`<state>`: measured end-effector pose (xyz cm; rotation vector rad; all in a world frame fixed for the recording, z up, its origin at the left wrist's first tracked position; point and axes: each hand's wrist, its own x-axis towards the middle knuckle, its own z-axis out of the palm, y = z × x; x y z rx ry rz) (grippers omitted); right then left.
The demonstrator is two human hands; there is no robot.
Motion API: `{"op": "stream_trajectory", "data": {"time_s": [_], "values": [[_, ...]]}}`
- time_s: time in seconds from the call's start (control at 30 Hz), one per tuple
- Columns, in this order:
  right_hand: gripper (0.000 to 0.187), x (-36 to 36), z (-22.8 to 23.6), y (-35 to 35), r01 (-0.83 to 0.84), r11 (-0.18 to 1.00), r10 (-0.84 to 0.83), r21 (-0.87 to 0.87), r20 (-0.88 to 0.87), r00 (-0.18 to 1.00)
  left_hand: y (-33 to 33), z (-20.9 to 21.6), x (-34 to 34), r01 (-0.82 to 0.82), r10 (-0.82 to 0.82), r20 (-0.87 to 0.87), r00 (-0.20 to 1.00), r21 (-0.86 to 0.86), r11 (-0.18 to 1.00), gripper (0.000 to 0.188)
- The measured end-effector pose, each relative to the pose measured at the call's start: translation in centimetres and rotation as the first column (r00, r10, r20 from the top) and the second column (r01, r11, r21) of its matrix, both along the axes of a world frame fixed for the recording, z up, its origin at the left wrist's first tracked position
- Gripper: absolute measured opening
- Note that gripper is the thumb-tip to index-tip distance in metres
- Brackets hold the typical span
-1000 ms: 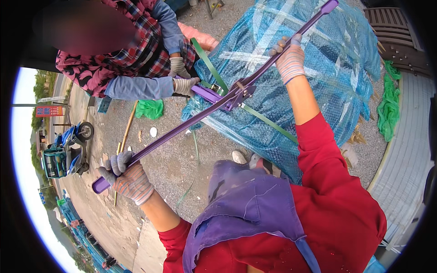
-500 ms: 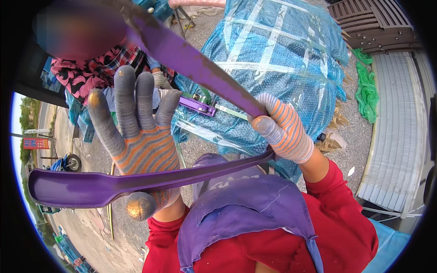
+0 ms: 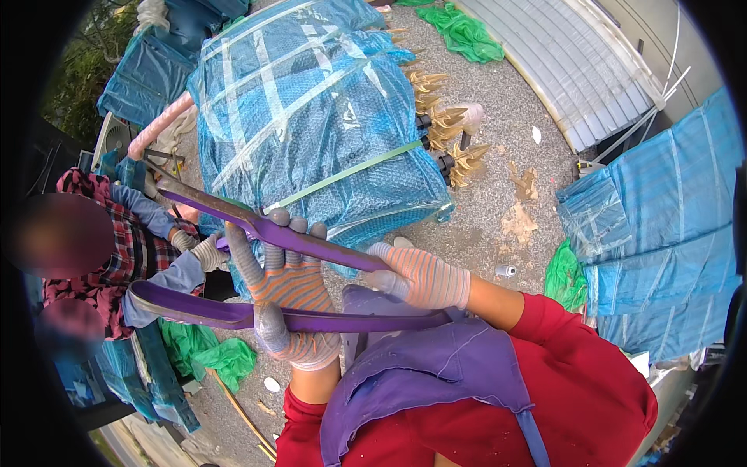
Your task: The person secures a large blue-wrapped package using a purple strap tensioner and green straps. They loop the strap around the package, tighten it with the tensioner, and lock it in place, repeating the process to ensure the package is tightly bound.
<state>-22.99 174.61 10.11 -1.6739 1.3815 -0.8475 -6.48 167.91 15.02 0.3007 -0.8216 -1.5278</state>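
A purple two-handled tool (image 3: 331, 253) spans both hands, its long channel-shaped arms lying one above the other, a narrow gap apart. The paint on its upper arm is worn. My right hand (image 3: 424, 279), in a grey and orange striped glove, is closed round the tool's narrow right end. My left hand (image 3: 292, 292), gloved alike, takes in both arms. Its thumb crosses in front of the lower arm, while its fingers reach up behind the upper arm with the tips showing above it. The tool's joint is hidden by my right hand and the purple apron (image 3: 436, 366).
A large load in blue bubble wrap (image 3: 327, 124) stands ahead, with gold spiky ornaments (image 3: 459, 156) at its right edge. Two other people are at left, one in a plaid top (image 3: 144, 241). More blue-wrapped goods (image 3: 661, 241) are at right. Green plastic (image 3: 222, 358) lies on the ground.
The view has turned right. The tool's two arms have come closer together, and my left hand's fingers, spread before, now reach behind the upper arm. My right hand keeps its hold.
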Motion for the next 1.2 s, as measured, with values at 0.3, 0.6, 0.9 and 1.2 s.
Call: {"op": "stream_trajectory", "data": {"time_s": [0.3,0.6,0.9,1.2], "values": [[0.116,-2.7,-3.4,10.0,0.218,0.974,-0.224,-0.053,-0.262,0.939,4.5,-0.3,-8.0,0.066,-0.087,0.159,0.983,0.133,0.989,0.093],[0.107,-15.2,-4.7,17.9,0.464,0.886,-0.453,0.006,-0.200,0.869,7.8,-4.1,-20.1,0.364,-0.381,0.407,0.830,0.121,0.923,0.115],[0.107,-32.7,-7.9,28.1,0.729,0.674,-0.738,-0.118,-0.156,0.656,7.2,-11.9,-27.7,0.133,-0.361,0.745,0.561,0.349,0.928,0.053],[0.101,-42.9,-9.7,30.2,0.852,0.520,-0.853,0.060,-0.017,0.522,-0.4,-20.0,-33.4,-0.096,0.055,0.951,0.305,-0.026,0.995,0.035]]}}
